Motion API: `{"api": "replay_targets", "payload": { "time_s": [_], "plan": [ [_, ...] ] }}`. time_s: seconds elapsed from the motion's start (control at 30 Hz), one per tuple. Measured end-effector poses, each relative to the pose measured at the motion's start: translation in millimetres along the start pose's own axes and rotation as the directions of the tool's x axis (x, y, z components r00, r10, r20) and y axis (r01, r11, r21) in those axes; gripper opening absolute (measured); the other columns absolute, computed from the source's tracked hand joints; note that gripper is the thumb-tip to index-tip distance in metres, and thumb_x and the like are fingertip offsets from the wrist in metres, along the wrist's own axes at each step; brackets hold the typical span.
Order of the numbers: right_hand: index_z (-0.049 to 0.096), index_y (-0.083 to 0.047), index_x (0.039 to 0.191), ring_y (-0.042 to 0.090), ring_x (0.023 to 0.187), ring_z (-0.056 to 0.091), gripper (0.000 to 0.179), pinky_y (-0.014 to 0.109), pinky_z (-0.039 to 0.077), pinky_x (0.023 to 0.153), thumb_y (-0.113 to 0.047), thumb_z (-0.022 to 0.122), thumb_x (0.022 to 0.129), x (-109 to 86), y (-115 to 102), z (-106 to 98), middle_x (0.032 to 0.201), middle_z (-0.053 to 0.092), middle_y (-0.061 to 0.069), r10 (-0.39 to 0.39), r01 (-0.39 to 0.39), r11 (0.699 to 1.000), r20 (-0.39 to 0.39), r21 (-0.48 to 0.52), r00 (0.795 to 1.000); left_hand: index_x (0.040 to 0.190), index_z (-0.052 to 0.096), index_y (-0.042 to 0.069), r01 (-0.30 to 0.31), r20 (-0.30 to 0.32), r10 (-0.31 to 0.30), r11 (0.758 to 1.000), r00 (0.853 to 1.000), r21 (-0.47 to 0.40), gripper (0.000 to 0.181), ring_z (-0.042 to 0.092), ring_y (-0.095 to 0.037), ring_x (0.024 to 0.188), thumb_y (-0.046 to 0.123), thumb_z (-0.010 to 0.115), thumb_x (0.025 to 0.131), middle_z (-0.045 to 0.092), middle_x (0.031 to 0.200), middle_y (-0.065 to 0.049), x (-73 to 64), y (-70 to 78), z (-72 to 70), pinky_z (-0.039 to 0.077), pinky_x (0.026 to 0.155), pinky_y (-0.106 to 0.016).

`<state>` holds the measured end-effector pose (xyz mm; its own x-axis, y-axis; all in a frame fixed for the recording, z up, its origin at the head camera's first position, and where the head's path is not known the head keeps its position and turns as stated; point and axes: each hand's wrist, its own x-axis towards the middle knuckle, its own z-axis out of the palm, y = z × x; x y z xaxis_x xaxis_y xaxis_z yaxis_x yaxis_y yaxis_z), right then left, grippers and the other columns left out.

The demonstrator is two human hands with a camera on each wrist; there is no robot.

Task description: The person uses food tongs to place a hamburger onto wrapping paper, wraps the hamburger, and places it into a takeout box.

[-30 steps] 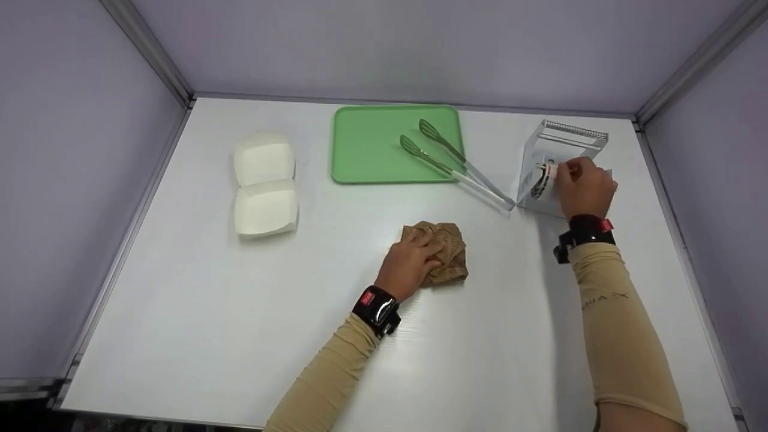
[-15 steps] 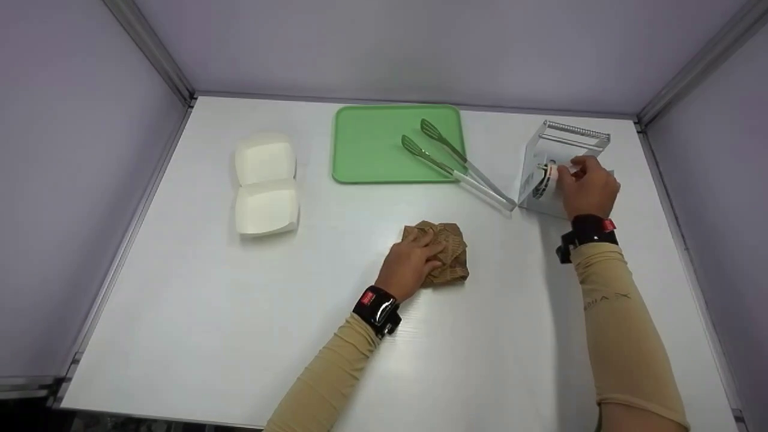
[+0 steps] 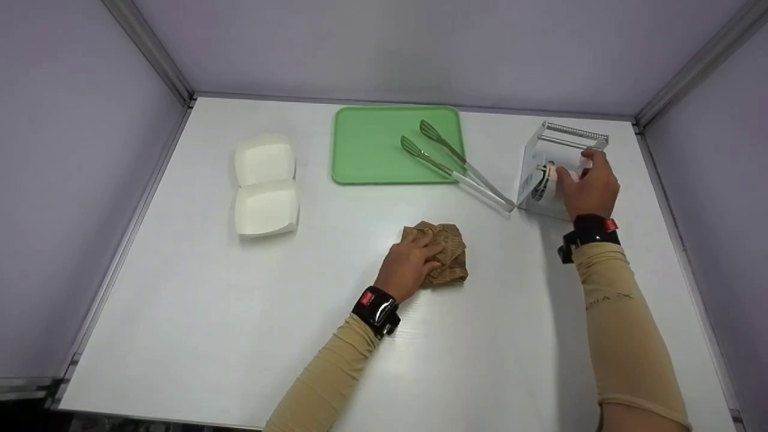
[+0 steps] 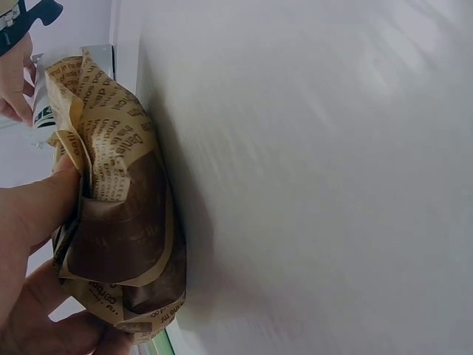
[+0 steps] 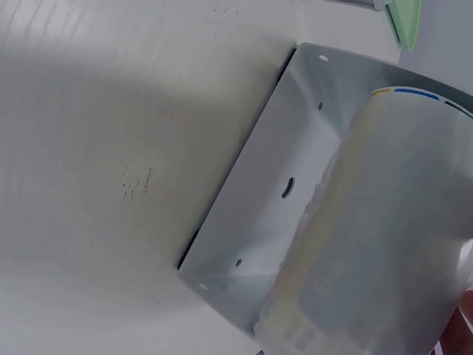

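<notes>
My left hand (image 3: 405, 270) rests on a parcel wrapped in brown printed paper (image 3: 453, 249), fingers spread across its top. Up close in the left wrist view, the thumb presses into the paper folds (image 4: 107, 148) and the other fingers lie over the far edge. At the right, my right hand (image 3: 591, 186) is at a metal dispenser (image 3: 549, 207) with a serrated top bar. Its thumb is at the wide roll of clear film (image 5: 377, 222), and the index finger is raised apart from the thumb. In the right wrist view, only a fingertip shows beside the roll.
Tongs (image 3: 480, 187) lie with their tips on a green tray (image 3: 366, 144) at the back, handles reaching toward the dispenser. An opened white clamshell box (image 3: 267, 210) sits at the left. Panels (image 3: 384, 54) wall the table at the back and sides.
My right index finger has lifted up and away from the thumb, widening the gap at the roll. My left hand and the parcel have stayed in place.
</notes>
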<state>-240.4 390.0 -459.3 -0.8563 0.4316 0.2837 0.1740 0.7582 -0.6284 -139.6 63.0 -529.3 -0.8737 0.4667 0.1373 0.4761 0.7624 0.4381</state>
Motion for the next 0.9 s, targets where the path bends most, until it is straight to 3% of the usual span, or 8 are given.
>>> {"api": "replay_targets", "payload": {
  "time_s": [0.1,0.17,0.27,0.4,0.57,0.67,0.8,0.9],
  "plan": [
    [0.05,-0.004,0.141,0.03,0.116,0.061,0.056,0.041,0.049,0.098,-0.024,0.072,0.094,0.7,-0.9,-1.5,0.146,0.057,0.013,0.011,-0.011,1.0,0.014,0.017,1.0,0.138,0.065,0.022,-0.008,-0.005,0.008,1.0,1.0,0.005,0.046,0.05,-0.04,0.139,0.037,0.066,0.095,0.056,0.149,-0.01,0.3,-0.5,0.2,0.048,0.111,-0.046],
    [0.047,-0.003,0.144,0.03,0.134,0.055,0.06,0.043,0.045,0.111,-0.022,0.073,0.093,1.3,-2.0,-2.7,0.158,0.046,0.009,0.018,-0.018,0.999,0.023,0.027,1.0,0.138,0.064,0.022,-0.008,-0.004,0.008,1.0,1.0,0.012,0.046,0.051,-0.038,0.139,0.038,0.066,0.095,0.055,0.149,-0.009,0.6,-0.8,0.4,0.048,0.11,-0.045],
    [0.042,-0.003,0.146,0.03,0.146,0.043,0.065,0.044,0.037,0.12,-0.02,0.075,0.092,2.0,-3.4,-3.8,0.164,0.035,0.007,0.025,-0.026,0.999,0.034,0.035,0.999,0.138,0.065,0.023,-0.007,-0.009,0.007,1.0,1.0,0.013,0.046,0.051,-0.037,0.139,0.038,0.066,0.094,0.056,0.149,-0.008,0.8,-1.6,1.1,0.049,0.109,-0.046],
    [0.037,-0.006,0.151,0.034,0.138,0.051,0.073,0.044,0.042,0.116,-0.02,0.076,0.091,3.3,-3.7,-3.8,0.168,0.027,0.003,0.033,-0.034,0.999,0.04,0.029,0.999,0.136,0.066,0.022,-0.002,-0.015,0.002,1.0,1.0,-0.002,0.044,0.051,-0.039,0.139,0.038,0.066,0.095,0.056,0.149,-0.008,0.5,-2.7,1.8,0.049,0.109,-0.048],
    [0.029,-0.009,0.155,0.033,0.139,0.048,0.081,0.043,0.041,0.117,-0.019,0.076,0.091,6.2,-3.6,-3.3,0.17,0.021,0.0,0.031,-0.031,0.999,0.038,0.013,0.999,0.137,0.066,0.023,0.01,-0.008,-0.01,1.0,1.0,-0.013,0.043,0.049,-0.04,0.14,0.038,0.065,0.096,0.055,0.15,-0.007,0.4,-3.7,2.0,0.048,0.109,-0.05],
    [0.025,-0.012,0.158,0.033,0.138,0.048,0.086,0.044,0.041,0.116,-0.019,0.078,0.09,7.5,-3.4,-3.6,0.168,0.024,0.001,0.03,-0.03,0.999,0.033,0.016,0.999,0.137,0.065,0.023,0.012,-0.008,-0.012,1.0,1.0,-0.013,0.044,0.049,-0.04,0.14,0.038,0.065,0.096,0.055,0.15,-0.007,0.7,-3.9,2.0,0.048,0.109,-0.051],
    [0.024,-0.013,0.158,0.032,0.138,0.049,0.085,0.043,0.042,0.115,-0.021,0.076,0.091,8.1,-4.2,-4.6,0.168,0.026,0.002,0.047,-0.048,0.999,0.045,0.018,0.998,0.137,0.066,0.023,0.009,-0.011,-0.009,1.0,1.0,-0.006,0.043,0.05,-0.039,0.139,0.038,0.065,0.096,0.055,0.15,-0.007,0.7,-3.1,1.3,0.048,0.11,-0.05],
    [0.028,-0.011,0.156,0.031,0.139,0.048,0.074,0.043,0.042,0.115,-0.022,0.07,0.096,8.4,-4.5,-5.5,0.169,0.024,0.001,0.059,-0.06,0.998,0.051,0.016,0.997,0.137,0.066,0.022,0.009,-0.009,-0.009,1.0,1.0,-0.008,0.044,0.051,-0.039,0.139,0.037,0.066,0.095,0.055,0.15,-0.008,0.3,-1.7,0.1,0.048,0.11,-0.049]
  ]
}}
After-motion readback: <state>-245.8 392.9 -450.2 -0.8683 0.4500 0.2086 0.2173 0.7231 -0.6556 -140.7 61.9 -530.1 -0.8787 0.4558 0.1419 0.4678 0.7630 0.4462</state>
